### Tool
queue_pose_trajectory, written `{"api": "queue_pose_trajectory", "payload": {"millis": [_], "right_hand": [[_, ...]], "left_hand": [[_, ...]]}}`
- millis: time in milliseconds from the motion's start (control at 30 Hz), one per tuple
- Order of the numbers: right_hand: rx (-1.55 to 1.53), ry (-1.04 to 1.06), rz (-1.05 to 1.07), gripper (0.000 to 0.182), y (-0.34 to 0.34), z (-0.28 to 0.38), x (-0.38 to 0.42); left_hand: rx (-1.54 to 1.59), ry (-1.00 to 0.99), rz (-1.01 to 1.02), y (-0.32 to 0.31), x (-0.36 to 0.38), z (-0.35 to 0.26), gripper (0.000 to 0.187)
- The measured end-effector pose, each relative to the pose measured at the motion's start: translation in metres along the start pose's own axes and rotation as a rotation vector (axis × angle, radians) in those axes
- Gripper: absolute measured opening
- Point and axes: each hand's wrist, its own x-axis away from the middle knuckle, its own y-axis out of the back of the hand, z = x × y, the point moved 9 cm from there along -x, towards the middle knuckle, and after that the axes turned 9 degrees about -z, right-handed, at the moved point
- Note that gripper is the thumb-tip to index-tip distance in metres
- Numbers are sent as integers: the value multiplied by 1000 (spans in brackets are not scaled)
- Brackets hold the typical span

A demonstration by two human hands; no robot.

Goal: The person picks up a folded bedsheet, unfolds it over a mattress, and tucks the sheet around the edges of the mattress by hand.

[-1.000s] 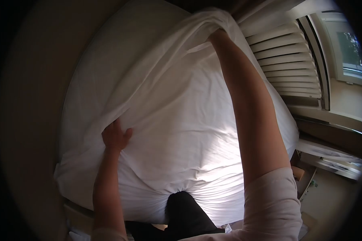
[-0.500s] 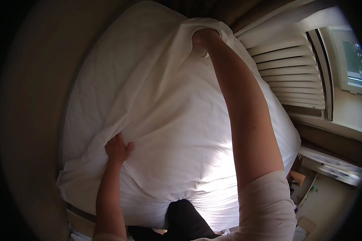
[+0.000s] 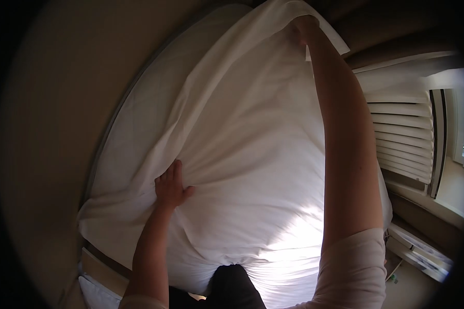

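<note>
A large white sheet (image 3: 252, 154) spreads over the bed, wrinkled and bunched along its far left edge. My left hand (image 3: 171, 189) lies on the sheet beside that bunched fold, fingers spread and thumb out to the side. At the top of the view my right hand (image 3: 305, 31) reaches into the raised far edge of the sheet; its fingers are mostly hidden by the cloth. Left of the fold, the mattress (image 3: 134, 121) shows its pale surface. A dark-clothed knee (image 3: 234, 286) presses into the sheet at the near side.
A white radiator (image 3: 402, 136) stands right of the bed, below a window (image 3: 461, 129). Brown curtain fabric (image 3: 407, 44) hangs at the upper right. A wall (image 3: 51, 129) runs along the left. A white item (image 3: 95, 294) lies at the lower left.
My right hand has moved farther up and right, and the sheet's far edge has lifted with it. My left hand appears slightly farther right. The whole view has shifted.
</note>
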Motion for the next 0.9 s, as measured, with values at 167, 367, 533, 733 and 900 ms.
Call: {"api": "queue_pose_trajectory", "payload": {"millis": [167,367,533,733,900], "right_hand": [[-199,-25,-409,53,-10,11,24],[-503,112,-340,63,13,87,295],[-337,24,-262,71,-41,83,407],[-294,20,-374,73,-52,85,410],[-276,-14,-403,71,-59,84,411]], "left_hand": [[79,11,18,-4,1,2,104],[130,97,173,1,0,7,102],[139,62,126,0,-2,5,101],[186,18,51,31,-1,-3,97],[63,-112,9,62,-64,38,94]]}}
